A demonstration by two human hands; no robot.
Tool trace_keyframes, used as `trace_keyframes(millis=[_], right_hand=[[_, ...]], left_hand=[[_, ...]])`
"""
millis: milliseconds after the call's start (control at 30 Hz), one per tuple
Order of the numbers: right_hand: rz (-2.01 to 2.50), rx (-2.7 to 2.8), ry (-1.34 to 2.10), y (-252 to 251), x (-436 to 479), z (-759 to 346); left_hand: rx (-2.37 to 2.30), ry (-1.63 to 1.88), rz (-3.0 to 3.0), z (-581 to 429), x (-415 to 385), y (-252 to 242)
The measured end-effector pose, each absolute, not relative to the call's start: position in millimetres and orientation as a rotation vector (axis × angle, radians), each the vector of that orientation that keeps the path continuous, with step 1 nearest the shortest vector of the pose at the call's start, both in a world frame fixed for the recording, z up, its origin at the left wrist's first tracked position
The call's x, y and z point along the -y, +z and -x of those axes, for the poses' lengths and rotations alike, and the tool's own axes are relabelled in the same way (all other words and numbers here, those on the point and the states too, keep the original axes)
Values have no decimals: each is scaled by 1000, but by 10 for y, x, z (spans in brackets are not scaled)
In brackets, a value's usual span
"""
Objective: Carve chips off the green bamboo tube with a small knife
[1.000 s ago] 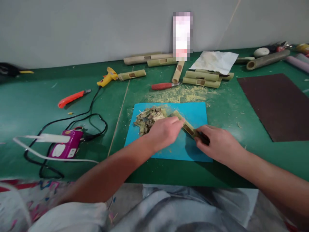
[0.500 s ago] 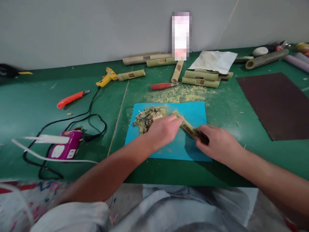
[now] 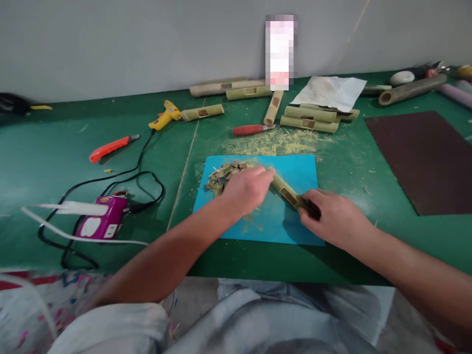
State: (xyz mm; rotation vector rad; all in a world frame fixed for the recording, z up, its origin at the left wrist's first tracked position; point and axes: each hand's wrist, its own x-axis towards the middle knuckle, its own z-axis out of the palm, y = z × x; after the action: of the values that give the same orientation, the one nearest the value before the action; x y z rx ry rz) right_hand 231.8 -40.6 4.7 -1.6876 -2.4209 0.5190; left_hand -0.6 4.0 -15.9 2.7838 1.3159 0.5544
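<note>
A short bamboo tube [image 3: 283,188] with a rectangular slot cut in its side lies slantwise over a blue sheet [image 3: 236,232]. My right hand [image 3: 334,214] is closed around its near end, where a dark patch shows under the fingers; I cannot tell what that is. At the tube's far end is my left hand [image 3: 249,186], its fingers bent together against the tube. What they pinch, if anything, is hidden. Just beyond the left hand, a heap of bamboo chips [image 3: 221,176] rests on the sheet.
Behind the sheet lie a red-handled knife [image 3: 248,130], pale shavings [image 3: 287,143] and several slotted bamboo tubes [image 3: 309,124]. Leftward are a yellow glue gun [image 3: 164,116], an orange utility knife [image 3: 110,148] and a purple power adapter [image 3: 103,218] with cords. A dark brown sheet [image 3: 420,162] lies right.
My left hand has shifted slightly up and left along the tube to its far end, uncovering more of the tube. My right hand keeps its grip. The view has moved a little.
</note>
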Motion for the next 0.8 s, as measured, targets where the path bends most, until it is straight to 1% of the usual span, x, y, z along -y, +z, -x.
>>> trace_keyframes(millis=[100, 233, 367, 500, 633, 733, 800], right_hand=[[1694, 2426, 517, 45, 408, -2315], [1701, 2412, 539, 26, 415, -2320], [1704, 2424, 555, 19, 417, -2327], [1710, 2421, 541, 27, 414, -2328], [1705, 2441, 528, 28, 414, -2327], [1706, 2434, 526, 26, 416, -2326], [1706, 2440, 533, 32, 416, -2322]], left_hand=[[-1229, 514, -2791, -1, -21, -156], [-1308, 603, -2796, 3, -33, -161], [-1119, 538, -2803, -16, -34, -180], [-1262, 654, -2763, 6, -66, -186], [-1155, 542, -2782, 28, -71, -163], [-1298, 586, -2786, 30, -71, -149], [-1263, 555, -2783, 21, -64, -149]])
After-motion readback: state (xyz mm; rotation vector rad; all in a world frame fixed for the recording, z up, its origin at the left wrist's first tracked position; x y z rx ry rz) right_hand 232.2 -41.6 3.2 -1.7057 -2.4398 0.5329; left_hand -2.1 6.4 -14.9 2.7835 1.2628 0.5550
